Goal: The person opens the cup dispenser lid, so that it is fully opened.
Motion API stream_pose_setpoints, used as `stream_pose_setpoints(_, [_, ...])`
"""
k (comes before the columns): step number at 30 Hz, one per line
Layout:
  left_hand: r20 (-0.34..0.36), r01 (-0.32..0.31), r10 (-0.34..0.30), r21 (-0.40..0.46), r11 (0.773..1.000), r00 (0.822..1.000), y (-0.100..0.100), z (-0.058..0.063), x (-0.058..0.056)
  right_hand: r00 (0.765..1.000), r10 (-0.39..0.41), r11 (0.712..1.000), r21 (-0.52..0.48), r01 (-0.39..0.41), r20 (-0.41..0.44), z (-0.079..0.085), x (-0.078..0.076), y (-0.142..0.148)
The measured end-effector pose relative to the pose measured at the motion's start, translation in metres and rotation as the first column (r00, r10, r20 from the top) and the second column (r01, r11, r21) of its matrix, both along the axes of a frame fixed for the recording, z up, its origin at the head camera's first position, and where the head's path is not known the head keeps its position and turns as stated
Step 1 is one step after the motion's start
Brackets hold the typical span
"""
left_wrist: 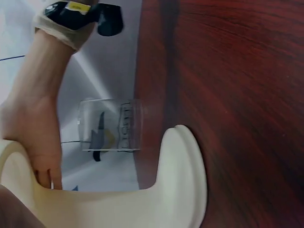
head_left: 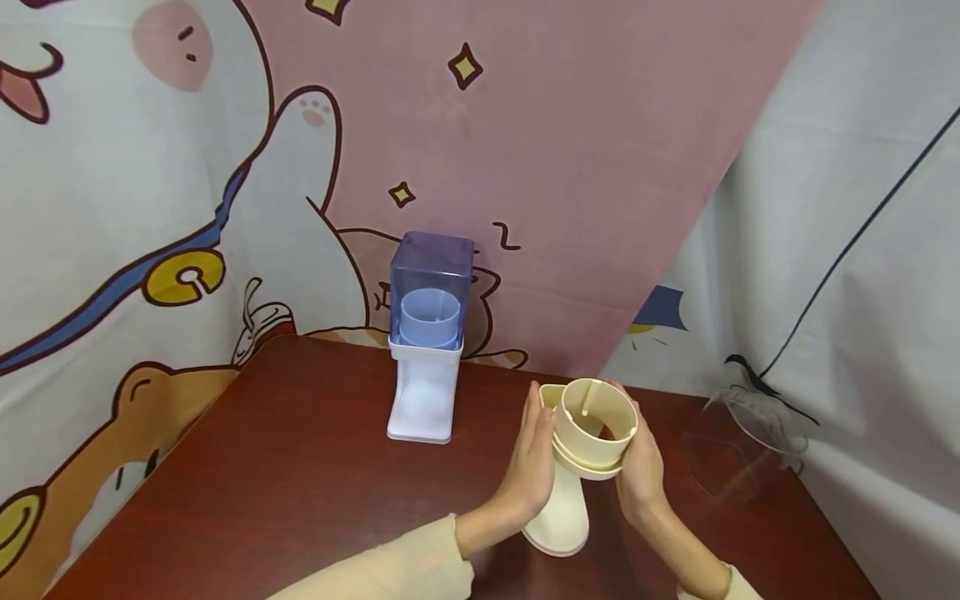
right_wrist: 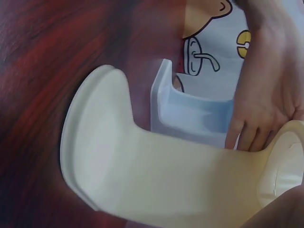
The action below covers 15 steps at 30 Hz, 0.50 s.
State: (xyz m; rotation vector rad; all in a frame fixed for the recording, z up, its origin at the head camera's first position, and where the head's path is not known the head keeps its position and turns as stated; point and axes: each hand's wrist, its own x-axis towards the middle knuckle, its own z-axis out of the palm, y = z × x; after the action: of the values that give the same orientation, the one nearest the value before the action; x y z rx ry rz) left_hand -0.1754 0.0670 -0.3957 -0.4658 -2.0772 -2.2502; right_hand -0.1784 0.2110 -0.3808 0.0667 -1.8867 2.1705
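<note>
A cream-coloured plastic dispenser stand (head_left: pixel 558 517) with a rounded foot stands upright near the front of the table. On its top is a cream round collar (head_left: pixel 596 442), open upward. My left hand (head_left: pixel 531 471) grips the left side of the top, thumb in front and fingers reaching behind. On the opposite side my right hand (head_left: pixel 642 471) holds the collar's edge, its fingers partly hidden. In the left wrist view the stand's foot (left_wrist: pixel 183 175) is close over the wood. The right wrist view shows the left hand's fingers (right_wrist: pixel 249 135) against the back of the neck.
A white dispenser (head_left: pixel 425 392) with a bluish transparent square cover (head_left: pixel 432 258) stands at the back of the brown table (head_left: pixel 315 475). To the right is a clear plastic container (head_left: pixel 738 450). A printed cloth (head_left: pixel 562 167) hangs behind the table; a dark cord (head_left: pixel 862 229) crosses the right side.
</note>
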Motion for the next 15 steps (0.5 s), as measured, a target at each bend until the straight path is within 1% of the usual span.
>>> stream_pose_setpoints(3, [-0.014,-0.017,0.017,-0.004,1.000,1.000,0.006,-0.003,-0.003,0.999,-0.033,0.998,-0.046,0.034,0.017,0.000,0.002,0.002])
stream_pose_setpoints(7, [-0.030,-0.022,0.022,0.002,1.000,0.999,0.013,-0.003,-0.008,1.000,-0.026,0.998,-0.055,0.026,0.012,-0.002,0.000,0.009])
stream_pose_setpoints(12, [-0.036,-0.002,0.001,-0.003,1.000,0.999,0.024,-0.003,-0.018,1.000,-0.012,1.000,-0.013,0.012,0.006,-0.002,-0.007,0.023])
stream_pose_setpoints(15, [-0.048,-0.002,0.001,-0.014,1.000,0.999,0.031,-0.002,-0.026,1.000,0.001,1.000,0.029,-0.001,0.013,0.001,-0.015,0.034])
